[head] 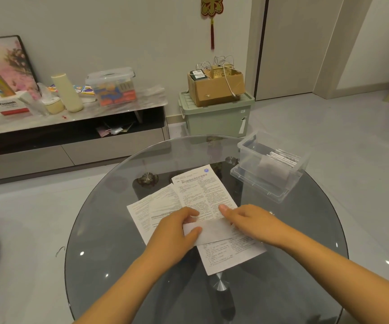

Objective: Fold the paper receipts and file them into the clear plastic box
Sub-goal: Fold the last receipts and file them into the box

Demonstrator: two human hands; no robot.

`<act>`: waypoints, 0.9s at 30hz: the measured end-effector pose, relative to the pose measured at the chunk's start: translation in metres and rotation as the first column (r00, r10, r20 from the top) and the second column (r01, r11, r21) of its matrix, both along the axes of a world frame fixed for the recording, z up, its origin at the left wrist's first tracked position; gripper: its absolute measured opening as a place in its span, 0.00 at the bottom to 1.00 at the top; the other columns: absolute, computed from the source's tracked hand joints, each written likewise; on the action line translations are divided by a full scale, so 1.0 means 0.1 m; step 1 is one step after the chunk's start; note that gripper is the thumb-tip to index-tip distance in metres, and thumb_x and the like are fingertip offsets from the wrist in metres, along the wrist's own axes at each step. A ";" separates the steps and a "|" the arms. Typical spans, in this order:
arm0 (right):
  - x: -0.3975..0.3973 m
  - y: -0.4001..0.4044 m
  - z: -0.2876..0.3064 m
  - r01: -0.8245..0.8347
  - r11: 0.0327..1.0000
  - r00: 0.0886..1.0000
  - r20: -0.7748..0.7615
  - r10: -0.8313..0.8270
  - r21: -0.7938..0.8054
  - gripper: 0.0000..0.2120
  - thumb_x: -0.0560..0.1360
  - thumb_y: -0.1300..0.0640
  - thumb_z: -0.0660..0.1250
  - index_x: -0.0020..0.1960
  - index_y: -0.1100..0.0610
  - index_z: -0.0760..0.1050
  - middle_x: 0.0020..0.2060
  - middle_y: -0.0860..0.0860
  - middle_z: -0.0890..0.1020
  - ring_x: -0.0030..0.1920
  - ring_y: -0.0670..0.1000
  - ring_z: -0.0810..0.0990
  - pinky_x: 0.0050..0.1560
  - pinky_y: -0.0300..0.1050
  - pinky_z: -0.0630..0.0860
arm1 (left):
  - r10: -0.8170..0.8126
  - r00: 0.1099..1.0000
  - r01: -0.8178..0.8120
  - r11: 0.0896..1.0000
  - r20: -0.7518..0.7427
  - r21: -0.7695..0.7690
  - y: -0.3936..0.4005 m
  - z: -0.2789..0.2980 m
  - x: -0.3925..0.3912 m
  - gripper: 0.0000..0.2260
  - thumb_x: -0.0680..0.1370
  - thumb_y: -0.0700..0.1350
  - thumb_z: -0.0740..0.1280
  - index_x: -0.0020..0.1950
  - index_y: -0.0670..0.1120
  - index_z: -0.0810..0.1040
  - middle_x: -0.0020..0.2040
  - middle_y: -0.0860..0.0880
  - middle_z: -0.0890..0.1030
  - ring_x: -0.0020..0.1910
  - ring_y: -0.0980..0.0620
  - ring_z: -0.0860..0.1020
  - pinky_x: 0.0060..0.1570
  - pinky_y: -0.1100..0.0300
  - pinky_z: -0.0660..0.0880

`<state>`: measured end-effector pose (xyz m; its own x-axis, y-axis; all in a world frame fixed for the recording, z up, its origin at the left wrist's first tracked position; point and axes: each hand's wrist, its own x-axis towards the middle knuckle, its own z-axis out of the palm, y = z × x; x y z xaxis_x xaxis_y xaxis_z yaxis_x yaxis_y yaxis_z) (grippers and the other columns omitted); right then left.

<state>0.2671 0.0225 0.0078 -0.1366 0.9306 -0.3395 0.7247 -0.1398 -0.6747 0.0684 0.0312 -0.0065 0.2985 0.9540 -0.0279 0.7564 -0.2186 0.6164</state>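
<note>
Folded receipt (209, 231) at centre of glass table (95, 230), long axis running 9 to 3 o'clock; pinched at either end by left hand (177, 226) and right hand (252, 222). Unfolded sheets (195, 202) beneath. Clear plastic box (270, 164) at 1 o'clock, nearer right hand, apart from grip.

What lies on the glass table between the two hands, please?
In the head view, a small folded white paper spans the gap, pinched by the left hand and right hand, above printed sheets.
</note>
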 end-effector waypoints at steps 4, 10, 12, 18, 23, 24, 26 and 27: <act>-0.02 0.00 -0.09 -0.049 0.984 0.980 0.198 0.014 0.171 0.12 0.71 0.45 0.69 0.36 0.47 0.69 0.37 0.44 0.74 0.38 0.45 0.74 0.39 0.37 0.71 | -0.029 0.993 0.040 0.996 -0.119 0.086 -0.01 -0.07 0.02 0.23 0.75 0.49 0.69 0.68 0.54 0.66 0.61 0.58 0.66 0.60 0.61 0.65 0.59 0.70 0.63; -0.07 0.02 -0.16 0.047 0.986 0.978 0.192 -0.077 0.158 0.13 0.73 0.49 0.66 0.33 0.54 0.70 0.33 0.48 0.77 0.33 0.46 0.73 0.35 0.40 0.71 | -0.066 0.977 0.101 0.980 -0.201 0.173 -0.09 -0.01 0.10 0.12 0.76 0.57 0.65 0.58 0.58 0.76 0.51 0.60 0.67 0.55 0.60 0.67 0.53 0.70 0.63; -0.06 0.04 -0.14 0.114 0.989 0.983 0.137 -0.126 0.089 0.13 0.74 0.51 0.65 0.32 0.56 0.74 0.30 0.50 0.78 0.31 0.48 0.73 0.34 0.41 0.71 | -0.103 0.973 0.131 0.983 -0.206 0.127 -0.12 -0.01 0.12 0.16 0.74 0.60 0.66 0.60 0.59 0.75 0.51 0.60 0.68 0.52 0.61 0.69 0.51 0.69 0.68; -0.04 -0.02 0.01 0.215 0.959 0.927 -0.272 -0.260 -0.187 0.14 0.76 0.55 0.64 0.36 0.58 0.82 0.26 0.48 0.81 0.24 0.44 0.72 0.29 0.34 0.69 | -0.071 0.986 0.085 0.993 -0.151 0.086 -0.12 0.00 0.15 0.13 0.74 0.56 0.68 0.58 0.59 0.78 0.52 0.60 0.71 0.47 0.60 0.72 0.44 0.72 0.67; -0.02 -0.01 0.04 0.265 0.963 0.927 -0.261 -0.269 -0.049 0.15 0.77 0.46 0.63 0.43 0.56 0.81 0.34 0.49 0.81 0.32 0.45 0.76 0.32 0.33 0.71 | 0.058 0.988 -0.066 0.997 0.146 0.050 -0.08 0.01 0.16 0.05 0.75 0.46 0.70 0.41 0.55 0.79 0.47 0.57 0.78 0.45 0.60 0.77 0.46 0.70 0.72; -0.02 0.00 0.04 0.262 0.965 0.940 -0.234 -0.249 0.026 0.14 0.76 0.44 0.63 0.47 0.54 0.79 0.40 0.50 0.81 0.38 0.46 0.78 0.38 0.35 0.73 | 0.091 0.978 -0.098 0.995 0.189 0.030 -0.07 0.01 0.15 0.06 0.74 0.46 0.70 0.39 0.55 0.79 0.46 0.58 0.78 0.45 0.62 0.77 0.44 0.72 0.72; -0.01 0.01 0.06 0.217 0.974 0.955 -0.223 -0.197 0.065 0.14 0.75 0.40 0.62 0.52 0.50 0.75 0.49 0.47 0.79 0.48 0.46 0.78 0.47 0.39 0.74 | 0.156 0.952 -0.157 0.987 0.263 -0.017 -0.06 0.03 0.16 0.07 0.74 0.46 0.71 0.36 0.55 0.80 0.45 0.57 0.80 0.43 0.65 0.77 0.41 0.75 0.70; -0.02 0.01 0.07 0.181 0.982 0.958 -0.235 -0.166 0.046 0.15 0.74 0.39 0.61 0.54 0.47 0.73 0.51 0.45 0.78 0.50 0.45 0.77 0.50 0.40 0.75 | 0.183 0.938 -0.180 0.983 0.294 -0.037 -0.06 0.04 0.16 0.08 0.73 0.46 0.71 0.34 0.54 0.80 0.45 0.57 0.81 0.43 0.65 0.77 0.40 0.74 0.70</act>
